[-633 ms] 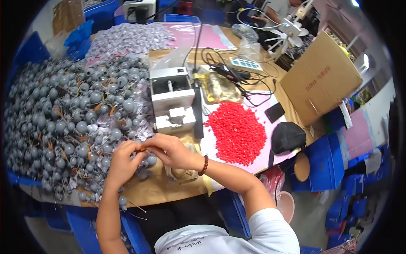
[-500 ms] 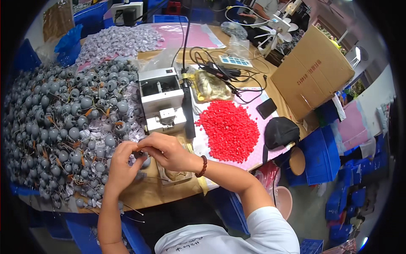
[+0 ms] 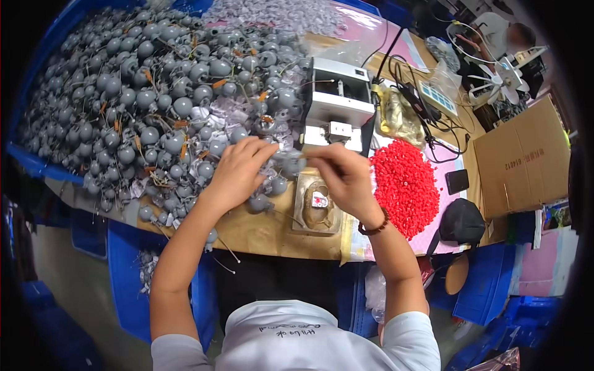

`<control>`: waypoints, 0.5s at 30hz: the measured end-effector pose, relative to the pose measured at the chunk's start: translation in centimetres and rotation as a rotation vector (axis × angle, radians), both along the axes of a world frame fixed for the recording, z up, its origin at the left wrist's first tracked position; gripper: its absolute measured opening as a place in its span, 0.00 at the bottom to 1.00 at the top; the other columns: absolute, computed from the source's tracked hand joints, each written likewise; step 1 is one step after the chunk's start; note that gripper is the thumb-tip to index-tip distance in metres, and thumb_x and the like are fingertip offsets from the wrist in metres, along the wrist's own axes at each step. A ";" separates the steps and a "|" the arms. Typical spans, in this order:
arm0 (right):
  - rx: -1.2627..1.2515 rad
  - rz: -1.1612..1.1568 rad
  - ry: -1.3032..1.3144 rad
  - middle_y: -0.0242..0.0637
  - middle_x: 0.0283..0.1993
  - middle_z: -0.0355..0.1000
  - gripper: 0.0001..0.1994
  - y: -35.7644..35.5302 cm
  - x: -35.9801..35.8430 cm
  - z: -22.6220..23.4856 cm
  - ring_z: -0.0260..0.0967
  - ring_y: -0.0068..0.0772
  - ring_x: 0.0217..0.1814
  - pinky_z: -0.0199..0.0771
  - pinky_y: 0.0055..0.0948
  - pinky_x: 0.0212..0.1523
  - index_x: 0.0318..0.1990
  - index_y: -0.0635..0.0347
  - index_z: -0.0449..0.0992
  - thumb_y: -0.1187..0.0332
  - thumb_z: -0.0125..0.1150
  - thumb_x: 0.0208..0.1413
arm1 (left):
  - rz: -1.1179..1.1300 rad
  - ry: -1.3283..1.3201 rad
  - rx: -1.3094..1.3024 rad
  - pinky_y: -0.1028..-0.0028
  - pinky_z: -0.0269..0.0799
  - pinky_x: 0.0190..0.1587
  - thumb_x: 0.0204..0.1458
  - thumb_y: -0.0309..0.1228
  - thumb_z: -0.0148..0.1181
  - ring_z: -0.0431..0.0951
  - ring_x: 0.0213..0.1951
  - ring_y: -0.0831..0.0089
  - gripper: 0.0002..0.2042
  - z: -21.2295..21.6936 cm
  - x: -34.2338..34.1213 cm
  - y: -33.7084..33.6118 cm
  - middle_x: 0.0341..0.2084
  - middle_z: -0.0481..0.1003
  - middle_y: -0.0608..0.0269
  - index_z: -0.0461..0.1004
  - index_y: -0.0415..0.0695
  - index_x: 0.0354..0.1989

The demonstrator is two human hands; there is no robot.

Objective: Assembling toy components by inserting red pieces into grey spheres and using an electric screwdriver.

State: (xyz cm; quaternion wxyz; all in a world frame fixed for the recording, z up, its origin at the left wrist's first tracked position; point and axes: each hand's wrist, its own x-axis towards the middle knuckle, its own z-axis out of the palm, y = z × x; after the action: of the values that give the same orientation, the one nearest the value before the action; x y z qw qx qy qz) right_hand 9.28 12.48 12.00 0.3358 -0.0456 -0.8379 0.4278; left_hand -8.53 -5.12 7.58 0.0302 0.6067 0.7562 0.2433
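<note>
My left hand (image 3: 241, 167) reaches over the near right edge of a heap of grey ball-shaped parts (image 3: 167, 117), its fingers stretched out and its thumb apart. Just right of its fingertips is a smeared grey part (image 3: 288, 162), between the two hands. My right hand (image 3: 343, 176) has its thumb and fingers closed in a pinch on the other side of that part. Whatever lies in the pinch is blurred. Below the right hand sits a shallow square tray (image 3: 297, 213) holding a brown oval lump (image 3: 318, 213) with a small red-and-white piece on it.
A white machine (image 3: 339, 114) with a dark opening stands beyond my hands. Right of it lie small red pieces (image 3: 405, 185), a phone (image 3: 457, 181), a black cap (image 3: 462, 221) and tangled cables. A carton (image 3: 526, 161) and a fan (image 3: 498, 83) stand farther right; a person is behind.
The view has shifted left, so the table appears farther right. My hands, together at a dark part before, have moved apart, and the left fingers have straightened.
</note>
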 end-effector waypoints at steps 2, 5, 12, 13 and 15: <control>-0.029 0.007 0.003 0.39 0.34 0.79 0.08 -1.2 1.5 1.8 0.78 0.31 0.32 0.76 0.27 0.34 0.44 0.64 0.82 0.82 0.65 0.58 | 0.048 0.084 0.036 0.56 0.64 0.65 0.48 0.25 0.71 0.70 0.64 0.56 0.24 -0.7 -0.5 0.4 0.55 0.76 0.58 0.78 0.46 0.57; 0.100 0.102 -0.011 0.41 0.33 0.79 0.10 -2.2 4.0 2.3 0.78 0.36 0.32 0.76 0.28 0.34 0.42 0.65 0.83 0.85 0.65 0.54 | 0.065 0.194 0.081 0.57 0.66 0.62 0.50 0.22 0.67 0.70 0.64 0.57 0.20 -2.4 -1.1 0.6 0.54 0.77 0.60 0.80 0.46 0.54; -0.200 0.425 -0.124 0.46 0.38 0.82 0.06 -3.6 9.7 5.5 0.82 0.41 0.37 0.82 0.32 0.39 0.41 0.70 0.83 0.83 0.66 0.56 | 0.051 -0.151 0.248 0.53 0.64 0.68 0.49 0.15 0.56 0.69 0.65 0.46 0.21 1.4 3.3 -0.7 0.58 0.74 0.50 0.77 0.42 0.53; -0.227 0.458 -0.129 0.47 0.39 0.82 0.05 -3.7 9.9 5.4 0.83 0.42 0.38 0.82 0.32 0.39 0.41 0.70 0.83 0.81 0.66 0.58 | 0.038 -0.211 0.275 0.53 0.64 0.68 0.49 0.15 0.56 0.69 0.65 0.47 0.21 1.5 4.1 -1.1 0.58 0.74 0.49 0.77 0.42 0.53; -0.241 0.484 -0.143 0.47 0.39 0.82 0.05 -4.3 9.5 4.6 0.83 0.42 0.38 0.82 0.32 0.40 0.42 0.70 0.82 0.81 0.66 0.59 | -0.079 -0.494 0.265 0.57 0.62 0.70 0.60 0.25 0.57 0.69 0.67 0.52 0.18 1.2 6.3 -2.4 0.61 0.72 0.47 0.74 0.41 0.59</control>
State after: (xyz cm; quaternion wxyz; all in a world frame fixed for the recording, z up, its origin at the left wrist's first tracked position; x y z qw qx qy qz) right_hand 18.80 8.20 16.62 0.1559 0.0860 -0.7891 0.5880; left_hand -2.26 -7.51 8.81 0.1435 0.5566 0.6631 0.4794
